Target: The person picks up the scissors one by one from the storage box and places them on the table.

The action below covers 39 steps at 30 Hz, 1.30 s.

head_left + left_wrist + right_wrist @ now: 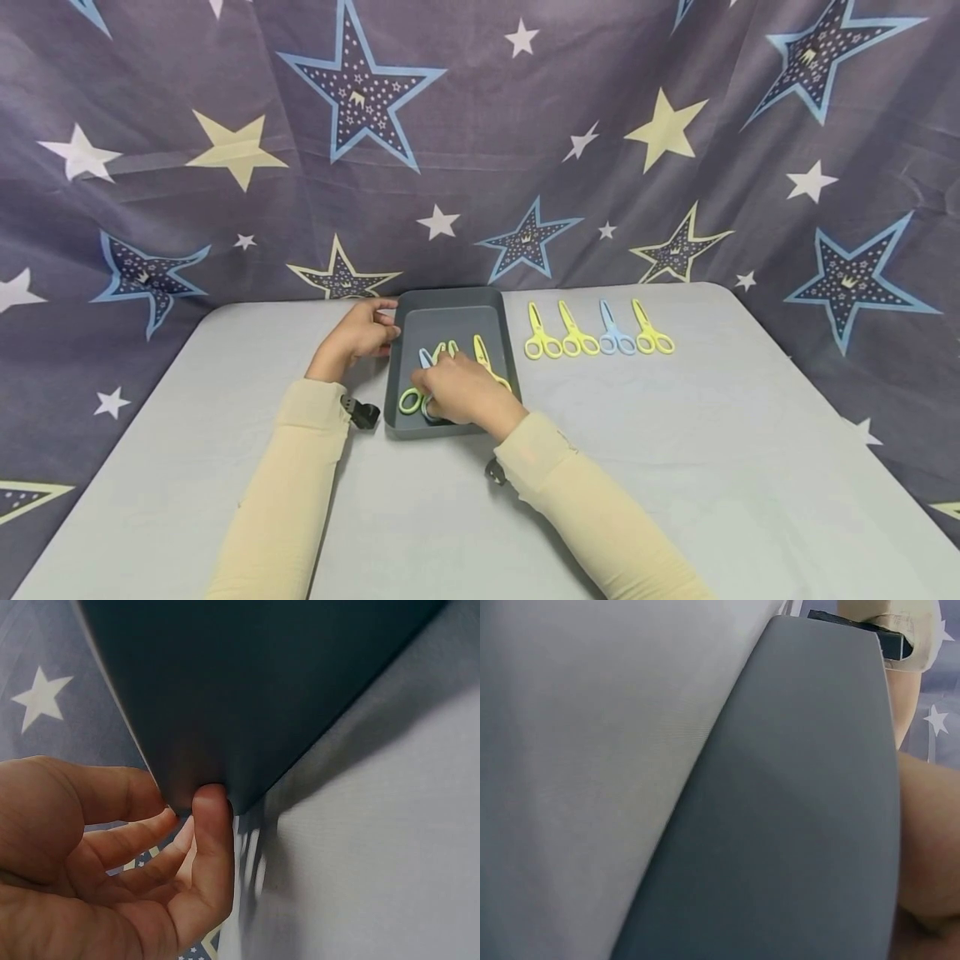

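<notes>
A dark grey tray (450, 298) stands on the table in the head view. My left hand (363, 333) grips its left side near the far corner; in the left wrist view the thumb (212, 825) presses the outer wall. My right hand (465, 390) reaches into the tray over a cluster of scissors, its fingertips hidden, so I cannot tell whether it holds any. Around it show a green scissors handle (410, 401), a blue scissors blade (425, 358) and yellow scissors (482, 352). The right wrist view shows mostly the tray's outer wall (780, 787).
Right of the tray, several scissors lie in a row, points away: yellow scissors (542, 337), more yellow scissors (576, 336), blue scissors (615, 335) and yellow scissors (651, 335) at the end. A star-patterned cloth (465, 192) hangs behind the pale table (675, 467).
</notes>
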### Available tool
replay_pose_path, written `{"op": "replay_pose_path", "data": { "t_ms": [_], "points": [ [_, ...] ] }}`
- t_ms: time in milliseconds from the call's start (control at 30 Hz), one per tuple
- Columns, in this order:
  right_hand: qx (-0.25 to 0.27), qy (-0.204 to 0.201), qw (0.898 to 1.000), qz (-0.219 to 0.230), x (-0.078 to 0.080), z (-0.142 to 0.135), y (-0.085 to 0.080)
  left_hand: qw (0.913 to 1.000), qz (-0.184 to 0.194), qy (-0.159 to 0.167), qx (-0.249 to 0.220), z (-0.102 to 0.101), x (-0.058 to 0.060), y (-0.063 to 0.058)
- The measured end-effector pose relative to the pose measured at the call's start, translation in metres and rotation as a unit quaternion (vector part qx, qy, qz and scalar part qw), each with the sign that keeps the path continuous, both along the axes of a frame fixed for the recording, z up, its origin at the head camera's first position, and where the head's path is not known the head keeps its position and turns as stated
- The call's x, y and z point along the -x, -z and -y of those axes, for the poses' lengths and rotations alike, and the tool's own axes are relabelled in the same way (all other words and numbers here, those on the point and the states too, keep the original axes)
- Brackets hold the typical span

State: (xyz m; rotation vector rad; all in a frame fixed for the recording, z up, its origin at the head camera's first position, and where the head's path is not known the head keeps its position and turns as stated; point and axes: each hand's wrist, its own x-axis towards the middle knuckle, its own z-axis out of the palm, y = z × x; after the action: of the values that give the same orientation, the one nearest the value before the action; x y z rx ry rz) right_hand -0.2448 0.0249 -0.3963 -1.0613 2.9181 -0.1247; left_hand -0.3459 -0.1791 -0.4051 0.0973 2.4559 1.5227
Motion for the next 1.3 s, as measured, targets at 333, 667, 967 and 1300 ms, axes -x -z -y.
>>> {"op": "replay_pose_path", "data": {
  "t_ms": [333, 667, 967, 1300],
  "points": [
    [-0.003, 0.023, 1.0, 0.011, -0.003, -0.001, -0.001, 1.0, 0.0, 0.003, 0.003, -0.001, 0.0, 0.001],
    [0.003, 0.031, 1.0, 0.002, -0.004, -0.008, -0.012, 1.0, 0.005, -0.001, 0.0, -0.001, 0.0, 0.002],
    [0.015, 0.041, 0.999, 0.014, -0.003, -0.015, -0.021, 1.0, 0.008, 0.001, -0.001, 0.0, 0.0, 0.0],
    [0.019, 0.044, 0.999, 0.0, -0.001, -0.02, -0.025, 1.0, -0.002, 0.002, 0.002, 0.0, -0.001, 0.0]
  ]
}}
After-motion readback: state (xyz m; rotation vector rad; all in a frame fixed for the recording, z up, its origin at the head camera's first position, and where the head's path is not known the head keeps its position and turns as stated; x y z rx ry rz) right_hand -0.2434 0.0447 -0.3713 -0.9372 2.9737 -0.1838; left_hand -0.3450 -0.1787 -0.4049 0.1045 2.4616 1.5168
